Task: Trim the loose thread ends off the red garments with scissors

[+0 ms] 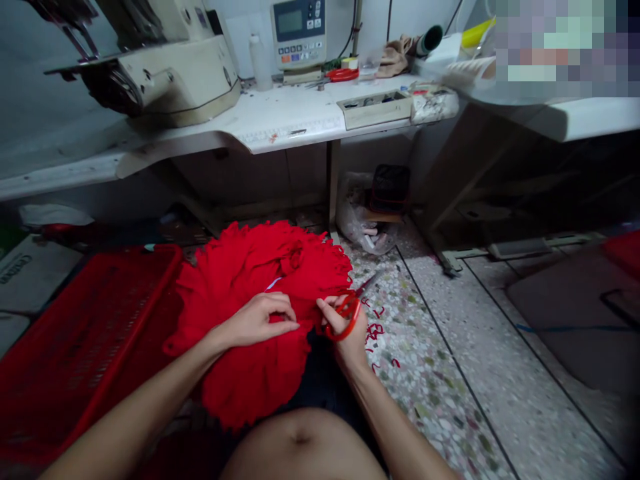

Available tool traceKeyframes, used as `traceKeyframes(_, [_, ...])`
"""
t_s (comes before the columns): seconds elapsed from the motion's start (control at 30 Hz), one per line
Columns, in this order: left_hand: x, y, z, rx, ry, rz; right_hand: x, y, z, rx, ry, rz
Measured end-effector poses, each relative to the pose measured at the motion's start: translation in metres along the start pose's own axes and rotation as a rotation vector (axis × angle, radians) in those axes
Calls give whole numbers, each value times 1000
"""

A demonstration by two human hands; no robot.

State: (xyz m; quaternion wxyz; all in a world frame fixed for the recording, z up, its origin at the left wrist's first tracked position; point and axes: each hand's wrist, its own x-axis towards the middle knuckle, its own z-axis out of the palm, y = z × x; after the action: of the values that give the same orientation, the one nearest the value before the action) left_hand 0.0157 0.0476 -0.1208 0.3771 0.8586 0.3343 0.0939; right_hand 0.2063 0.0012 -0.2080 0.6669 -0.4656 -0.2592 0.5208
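A heap of red knit fabric (255,267) lies across my lap. My left hand (257,320) pinches a fold of it near the middle of the heap. My right hand (343,327) holds a pair of red-handled scissors (347,315) at the heap's right edge, with the steel blades (367,285) pointing up and to the right. The blades are beside the fabric's edge, and I cannot tell whether they are cutting it. Small red fabric trimmings (375,331) lie on the floor right of my right hand.
A red plastic crate (90,347) stands to the left. Ahead are an industrial sewing machine (160,73) on a white table (280,113) and its control panel (299,33). A plastic bag (360,213) sits under the table on the speckled terrazzo floor (440,373).
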Motion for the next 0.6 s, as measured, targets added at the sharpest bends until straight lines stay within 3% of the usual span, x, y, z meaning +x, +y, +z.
traceKeyframes(0.2, [18, -4, -1, -106, 374, -61, -8, 1, -1, -114, -91, -146])
traceKeyframes(0.27, [24, -5, -6, -95, 414, -39, -8, 3, 0, -180, -159, -202])
traceKeyframes(0.47, [46, -9, -15, -115, -63, -115, -12, 3, -6, -258, -240, -239])
traceKeyframes(0.6, [58, -12, -8, -294, -107, -167, -14, 3, -23, -296, -197, -166])
